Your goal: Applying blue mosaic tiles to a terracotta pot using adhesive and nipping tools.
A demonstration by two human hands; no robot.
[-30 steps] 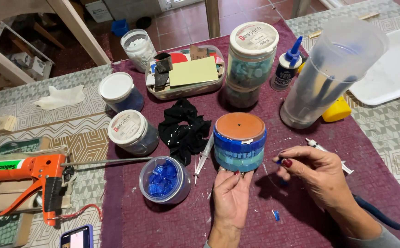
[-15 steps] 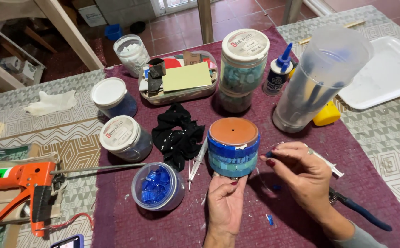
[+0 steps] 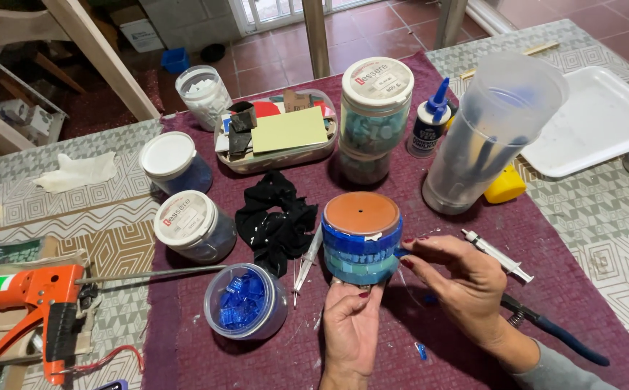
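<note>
The left hand (image 3: 350,325) lies flat on the desk (image 3: 473,318) with its fingers together, and the fingertips touch the bottom edge of the upturned clay pot (image 3: 361,238), which stands just above this hand and is covered around its side with blue and turquoise mosaic pieces. The right hand (image 3: 466,278) is at the right side of the pot; its thumb and forefinger are pressed together on a small blue tile (image 3: 399,252) that touches the pot's wall. Just to the left of the left hand stands an open plastic cup of blue tiles (image 3: 246,302), and between this cup and the pot lie thin tweezers (image 3: 307,258). Above them is a black cloth (image 3: 274,224). Just beyond the right hand lies a syringe (image 3: 496,255), and blue-handled pliers (image 3: 556,334) lie close beside its wrist. One loose blue piece (image 3: 420,351) lies on the desk between the two wrists.
</note>
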